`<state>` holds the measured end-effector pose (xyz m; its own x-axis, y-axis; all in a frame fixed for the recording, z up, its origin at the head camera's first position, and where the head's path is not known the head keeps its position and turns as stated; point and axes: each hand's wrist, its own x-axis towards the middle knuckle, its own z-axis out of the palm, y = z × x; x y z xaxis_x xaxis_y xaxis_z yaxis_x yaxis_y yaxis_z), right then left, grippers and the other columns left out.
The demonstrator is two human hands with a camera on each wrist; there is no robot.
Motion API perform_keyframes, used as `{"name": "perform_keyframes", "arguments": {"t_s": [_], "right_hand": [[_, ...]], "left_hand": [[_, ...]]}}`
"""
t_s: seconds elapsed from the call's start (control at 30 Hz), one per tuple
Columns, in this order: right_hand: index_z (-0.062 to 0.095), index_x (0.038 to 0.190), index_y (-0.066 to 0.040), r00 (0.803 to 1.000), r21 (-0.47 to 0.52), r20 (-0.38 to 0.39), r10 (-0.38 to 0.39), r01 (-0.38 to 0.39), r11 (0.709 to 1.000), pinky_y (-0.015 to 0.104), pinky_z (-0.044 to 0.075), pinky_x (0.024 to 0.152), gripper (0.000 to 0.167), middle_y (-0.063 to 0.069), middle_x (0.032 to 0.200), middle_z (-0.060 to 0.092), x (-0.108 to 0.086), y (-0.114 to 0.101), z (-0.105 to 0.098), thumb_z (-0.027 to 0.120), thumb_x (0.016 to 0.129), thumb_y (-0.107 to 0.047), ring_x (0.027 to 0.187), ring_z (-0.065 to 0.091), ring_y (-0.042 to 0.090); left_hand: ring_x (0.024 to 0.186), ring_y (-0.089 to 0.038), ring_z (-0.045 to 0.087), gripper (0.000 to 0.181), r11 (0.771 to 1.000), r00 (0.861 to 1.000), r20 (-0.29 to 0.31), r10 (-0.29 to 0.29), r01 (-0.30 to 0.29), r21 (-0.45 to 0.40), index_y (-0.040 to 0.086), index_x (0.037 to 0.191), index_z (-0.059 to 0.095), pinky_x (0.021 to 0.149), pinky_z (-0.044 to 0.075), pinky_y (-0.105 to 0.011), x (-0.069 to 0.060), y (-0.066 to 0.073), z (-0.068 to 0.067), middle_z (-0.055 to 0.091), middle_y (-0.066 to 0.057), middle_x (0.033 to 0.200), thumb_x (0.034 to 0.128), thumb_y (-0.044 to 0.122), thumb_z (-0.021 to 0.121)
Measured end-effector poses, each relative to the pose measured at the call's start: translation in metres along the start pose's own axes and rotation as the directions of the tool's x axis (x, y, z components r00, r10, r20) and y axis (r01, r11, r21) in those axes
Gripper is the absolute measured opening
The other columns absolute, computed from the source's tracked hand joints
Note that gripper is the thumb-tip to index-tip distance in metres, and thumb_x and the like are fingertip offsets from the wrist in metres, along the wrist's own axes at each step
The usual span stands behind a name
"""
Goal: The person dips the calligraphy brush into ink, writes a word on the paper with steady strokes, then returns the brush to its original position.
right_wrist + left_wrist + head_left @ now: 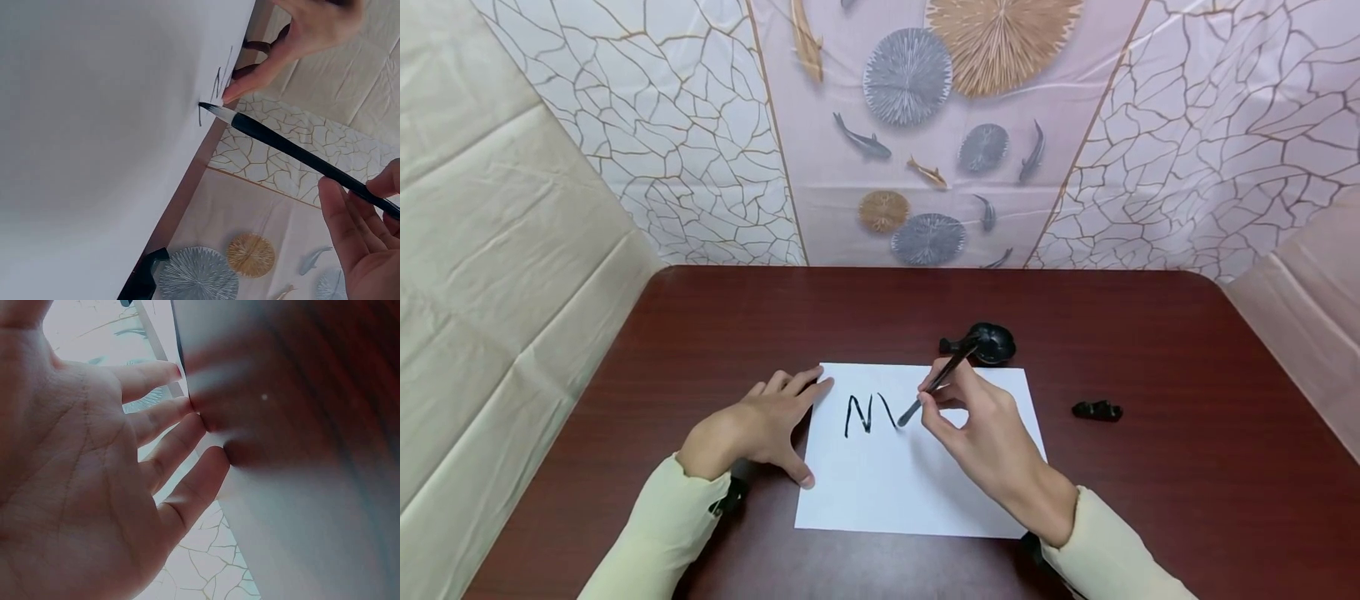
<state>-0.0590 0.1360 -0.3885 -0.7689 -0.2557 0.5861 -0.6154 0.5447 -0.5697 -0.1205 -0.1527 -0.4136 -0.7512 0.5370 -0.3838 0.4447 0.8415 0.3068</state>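
A white sheet of paper [857,496] lies on a dark reddish-brown table [1157,517], and a person's two hands work at it. Just beyond the paper's far edge, toward its right end, sits a black dish [996,343]; right of the paper, well apart from it, lies a small, lumpy black object [1097,410]. Farther beyond the paper hangs a patterned backdrop [700,142] with gold crack lines, round motifs and fish, and plain cream cloth [497,275] hangs off to the paper's left. The right hand [988,429] covers part of the paper's right half, and the upper handle of the brush [946,372] crosses in front of the dish in the head view. The brush is over the paper, its thumb-and-finger grip well up the dark handle; its long axis slants, dark-tipped pale bristles pointing down and left onto the paper, the handle rising to the far right. The tip touches the lower end of a diagonal stroke, right of an N-shaped mark [859,415] on the paper's upper left. The left hand [756,425] has its fingers spread, thumb and fingertips resting along the paper's left edge. The dish is rounded, with a stubby projection; its inside looks black, and whether it holds ink cannot be told.
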Motion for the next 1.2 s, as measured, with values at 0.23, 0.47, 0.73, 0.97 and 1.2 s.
{"name": "perform_keyframes", "arguments": {"t_s": [0.23, 0.47, 0.73, 0.97, 1.2], "right_hand": [[0.058, 0.111, -0.007, 1.0, 0.002, 0.021, 0.019, -0.019, 1.0, 0.022, 0.06, 0.079, 0.031, 0.0, 0.097, 0.069, -0.002, -0.003, -0.003, 0.071, 0.089, 0.01, 0.081, 0.076, 0.013], [0.058, 0.111, -0.006, 1.0, 0.012, 0.022, 0.015, -0.015, 1.0, 0.023, 0.06, 0.078, 0.031, 0.0, 0.096, 0.07, 0.0, -0.002, -0.004, 0.072, 0.088, 0.01, 0.079, 0.076, 0.011], [0.058, 0.111, -0.003, 1.0, 0.008, -0.017, -0.02, 0.02, 1.0, 0.021, 0.06, 0.077, 0.034, 0.004, 0.099, 0.069, 0.002, 0.004, -0.006, 0.074, 0.086, 0.014, 0.081, 0.076, 0.011], [0.059, 0.112, -0.001, 0.999, -0.041, -0.04, -0.023, 0.021, 0.999, 0.023, 0.06, 0.079, 0.032, 0.008, 0.105, 0.069, 0.007, 0.014, -0.007, 0.074, 0.088, 0.013, 0.087, 0.078, 0.016], [0.059, 0.114, 0.001, 0.997, -0.059, -0.073, -0.014, 0.01, 0.998, 0.031, 0.062, 0.079, 0.029, 0.009, 0.106, 0.072, 0.011, 0.025, -0.005, 0.073, 0.09, 0.012, 0.089, 0.078, 0.018]], "left_hand": [[0.147, -0.035, 0.032, 0.136, 1.0, 1.0, 0.0, 0.004, -0.004, 0.008, 0.014, 0.17, 0.022, 0.112, 0.034, -0.056, -0.001, 0.001, -0.001, 0.016, -0.01, 0.176, 0.0651, 0.056, 0.098], [0.148, -0.035, 0.032, 0.137, 1.0, 1.0, 0.001, 0.004, -0.004, 0.01, 0.014, 0.17, 0.022, 0.113, 0.034, -0.057, -0.001, 0.0, -0.001, 0.016, -0.01, 0.176, 0.0649, 0.057, 0.098], [0.147, -0.035, 0.033, 0.136, 1.0, 1.0, -0.002, 0.008, -0.008, 0.002, 0.015, 0.17, 0.022, 0.114, 0.033, -0.057, 0.0, 0.0, 0.0, 0.016, -0.009, 0.176, 0.0651, 0.055, 0.099], [0.147, -0.034, 0.032, 0.136, 1.0, 1.0, -0.001, -0.002, 0.002, -0.006, 0.016, 0.17, 0.021, 0.116, 0.031, -0.056, 0.0, 0.0, 0.0, 0.016, -0.008, 0.176, 0.0648, 0.053, 0.1], [0.146, -0.034, 0.033, 0.137, 1.0, 1.0, 0.001, 0.008, -0.008, -0.004, 0.014, 0.17, 0.021, 0.115, 0.032, -0.057, -0.001, -0.001, 0.0, 0.015, -0.009, 0.176, 0.065, 0.055, 0.099]]}}
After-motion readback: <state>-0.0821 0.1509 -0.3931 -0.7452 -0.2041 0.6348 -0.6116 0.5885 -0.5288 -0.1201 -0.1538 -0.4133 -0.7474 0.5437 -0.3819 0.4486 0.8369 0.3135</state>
